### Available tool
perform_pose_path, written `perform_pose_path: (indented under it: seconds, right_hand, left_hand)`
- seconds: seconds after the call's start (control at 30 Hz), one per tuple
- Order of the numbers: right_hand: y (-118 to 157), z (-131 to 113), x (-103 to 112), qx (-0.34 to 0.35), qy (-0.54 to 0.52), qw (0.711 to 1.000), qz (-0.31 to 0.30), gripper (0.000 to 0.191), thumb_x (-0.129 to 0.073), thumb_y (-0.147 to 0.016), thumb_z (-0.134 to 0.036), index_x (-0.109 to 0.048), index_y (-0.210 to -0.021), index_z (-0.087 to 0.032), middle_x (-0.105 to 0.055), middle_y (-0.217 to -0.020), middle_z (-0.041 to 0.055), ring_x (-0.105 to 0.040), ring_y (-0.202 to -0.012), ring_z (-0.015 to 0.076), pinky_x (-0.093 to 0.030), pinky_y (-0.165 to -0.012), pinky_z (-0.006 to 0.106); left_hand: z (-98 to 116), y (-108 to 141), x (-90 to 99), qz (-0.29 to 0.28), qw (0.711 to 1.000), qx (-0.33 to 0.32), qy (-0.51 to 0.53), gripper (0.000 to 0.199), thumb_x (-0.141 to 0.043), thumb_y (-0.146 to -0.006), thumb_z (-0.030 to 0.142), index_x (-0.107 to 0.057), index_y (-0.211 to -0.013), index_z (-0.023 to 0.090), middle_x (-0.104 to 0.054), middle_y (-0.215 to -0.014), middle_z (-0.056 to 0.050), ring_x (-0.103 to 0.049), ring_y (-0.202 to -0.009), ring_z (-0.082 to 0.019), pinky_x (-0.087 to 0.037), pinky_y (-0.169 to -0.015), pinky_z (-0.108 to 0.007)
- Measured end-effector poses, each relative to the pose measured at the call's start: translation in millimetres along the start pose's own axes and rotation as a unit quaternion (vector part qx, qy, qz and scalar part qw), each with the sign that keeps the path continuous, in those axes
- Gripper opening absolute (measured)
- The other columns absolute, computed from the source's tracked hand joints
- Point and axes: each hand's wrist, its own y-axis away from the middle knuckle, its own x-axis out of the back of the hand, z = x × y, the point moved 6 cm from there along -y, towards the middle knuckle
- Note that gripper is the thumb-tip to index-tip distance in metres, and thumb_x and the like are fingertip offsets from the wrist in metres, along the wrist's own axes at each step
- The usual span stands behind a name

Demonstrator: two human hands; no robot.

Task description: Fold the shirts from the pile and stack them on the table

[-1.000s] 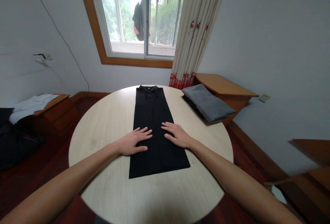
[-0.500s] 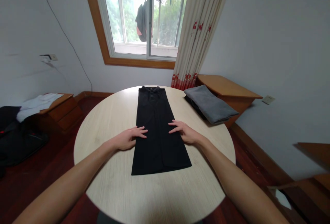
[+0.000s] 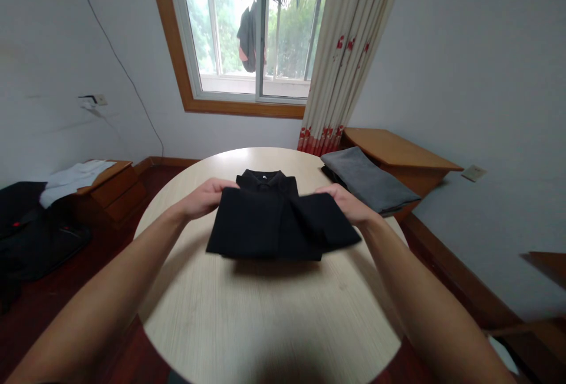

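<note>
A black collared shirt [image 3: 265, 225] is over the middle of the round pale table [image 3: 260, 313], its collar toward the window. Part of it is lifted and bent over, with a loose flap hanging on the right. My left hand [image 3: 207, 196] is closed on the cloth at its left side, and my right hand [image 3: 347, 202] grips it at the right. Fingertips of both hands are partly hidden by the fabric.
Folded grey cloth [image 3: 371, 177] lies at the table's right back edge, beside a wooden cabinet [image 3: 398, 148]. Behind the table are a window and a curtain [image 3: 340, 77]. White cloth [image 3: 73, 180] and a black bag [image 3: 48, 242] are at the left.
Both hands have taken hold of the shirt, which lay flat under them. The near part is now raised and bent, and its collar has shifted nearer. The view has shifted slightly.
</note>
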Motion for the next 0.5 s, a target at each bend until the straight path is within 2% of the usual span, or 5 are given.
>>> perform_pose_path:
  seconds: [0.07,0.2,0.27,0.33,0.5]
  right_hand:
    - [-22.3,23.6,15.3,-0.036,-0.023,0.988,0.151,0.032,-0.073,-0.083,-0.047,-0.065,-0.087,-0.017,-0.067,-0.079,0.003,-0.062,-0.071,0.016,-0.049,-0.061,0.023]
    - [-38.6,88.7,5.6,-0.186,-0.046,0.954,0.23,0.02,-0.067,-0.087,-0.028,-0.052,-0.098,-0.02,-0.06,-0.071,-0.0023,-0.056,-0.057,0.0121,-0.043,-0.05,0.021]
    - [-36.2,106.6,-0.3,-0.195,-0.066,0.949,0.238,0.028,-0.067,-0.086,-0.025,-0.047,-0.105,-0.022,-0.058,-0.069,-0.005,-0.053,-0.053,0.0113,-0.039,-0.046,0.02]
    - [-31.4,112.4,-3.9,-0.186,-0.073,0.954,0.223,0.029,-0.067,-0.085,-0.025,-0.046,-0.105,-0.023,-0.055,-0.066,-0.0067,-0.051,-0.051,0.0107,-0.038,-0.045,0.019]
    - [-22.1,96.3,-14.0,-0.181,-0.029,0.978,0.104,0.021,-0.073,-0.081,-0.024,-0.053,-0.087,-0.02,-0.051,-0.06,-0.0074,-0.047,-0.049,0.008,-0.037,-0.045,0.018]
  left_hand:
    - [-27.6,-19.7,22.8,0.145,0.989,0.02,0.036,0.037,-0.076,-0.074,0.049,-0.07,-0.084,0.014,-0.067,-0.073,-0.003,-0.063,-0.067,-0.018,-0.05,-0.061,-0.029]
    - [-100.7,-27.1,27.7,0.209,0.964,0.157,0.054,0.051,-0.076,-0.076,0.04,-0.063,-0.118,0.015,-0.068,-0.081,-0.003,-0.064,-0.067,-0.015,-0.05,-0.062,-0.028]
    - [-122.2,-19.3,25.9,0.232,0.953,0.187,0.056,0.062,-0.078,-0.074,0.033,-0.055,-0.129,0.015,-0.065,-0.074,0.0,-0.06,-0.059,-0.013,-0.047,-0.056,-0.026]
    - [-128.5,-13.1,21.9,0.226,0.956,0.182,0.051,0.068,-0.08,-0.071,0.03,-0.052,-0.132,0.016,-0.061,-0.066,0.004,-0.056,-0.054,-0.012,-0.043,-0.051,-0.024]
    - [-108.3,-7.9,11.9,0.151,0.975,0.165,-0.017,0.039,-0.078,-0.071,0.03,-0.065,-0.106,0.017,-0.049,-0.058,0.008,-0.052,-0.047,-0.01,-0.041,-0.047,-0.023]
